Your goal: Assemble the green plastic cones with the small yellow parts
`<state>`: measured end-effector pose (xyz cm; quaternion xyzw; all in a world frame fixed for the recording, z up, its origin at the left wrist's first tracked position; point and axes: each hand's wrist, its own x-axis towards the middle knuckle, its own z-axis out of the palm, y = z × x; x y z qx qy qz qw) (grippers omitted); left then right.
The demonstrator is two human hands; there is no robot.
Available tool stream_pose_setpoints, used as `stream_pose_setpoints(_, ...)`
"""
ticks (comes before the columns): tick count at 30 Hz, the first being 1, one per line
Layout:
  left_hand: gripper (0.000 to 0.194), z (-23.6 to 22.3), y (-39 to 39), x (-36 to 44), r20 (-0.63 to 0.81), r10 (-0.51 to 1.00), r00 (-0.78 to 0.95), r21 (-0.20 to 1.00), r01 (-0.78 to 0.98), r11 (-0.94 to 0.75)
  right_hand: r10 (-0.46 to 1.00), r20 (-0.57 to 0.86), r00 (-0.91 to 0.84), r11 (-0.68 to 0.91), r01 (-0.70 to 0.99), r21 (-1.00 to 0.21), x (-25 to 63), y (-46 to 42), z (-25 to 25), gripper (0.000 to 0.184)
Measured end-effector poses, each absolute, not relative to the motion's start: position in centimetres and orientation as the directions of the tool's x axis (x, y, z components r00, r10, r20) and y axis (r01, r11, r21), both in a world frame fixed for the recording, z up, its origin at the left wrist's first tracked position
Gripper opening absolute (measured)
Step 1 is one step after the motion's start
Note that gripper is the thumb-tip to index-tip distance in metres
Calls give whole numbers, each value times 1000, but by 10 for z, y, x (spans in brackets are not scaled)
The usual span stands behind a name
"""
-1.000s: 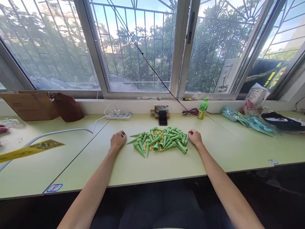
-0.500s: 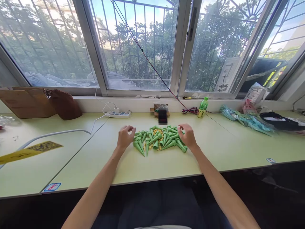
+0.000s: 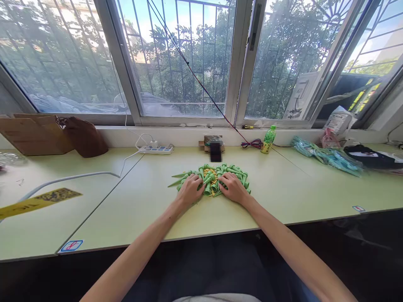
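A pile of green plastic cone-shaped spikes lies on the pale yellow-green table, with small yellow plastic pieces heaped among them. My left hand rests on the left part of the pile, its fingers bent over the spikes and apart. Over the right part, my right hand touches the spikes with fingers spread and pointing inward. Both hands cover some of the spikes, and the fingertips are partly hidden among them. No piece is lifted off the table.
Behind the pile stands a small cardboard box with a blurred dark object before it. A green bottle and a coiled cable are to its right, a power strip to its left. Bagged light-blue items lie far right; a white cord crosses the left.
Both hands have moved inward from the table at either side of the pile, first lifting over its edges, then coming down onto the spikes. Some spikes on the near side are now covered.
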<state>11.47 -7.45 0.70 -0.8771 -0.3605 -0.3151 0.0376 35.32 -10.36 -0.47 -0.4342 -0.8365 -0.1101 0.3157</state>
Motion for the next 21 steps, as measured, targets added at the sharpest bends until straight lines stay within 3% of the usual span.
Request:
stream_pose_setpoints(11,16,6,-74,122,545,651,529,196,674,-712,630,695,-347,556,826,-92,354,-104,-3,24)
stream_pose_setpoints(21,14,2,-75,118,641,630,439,243,663,-709,541,760,-361,619,782,-69,315,-89,6,45)
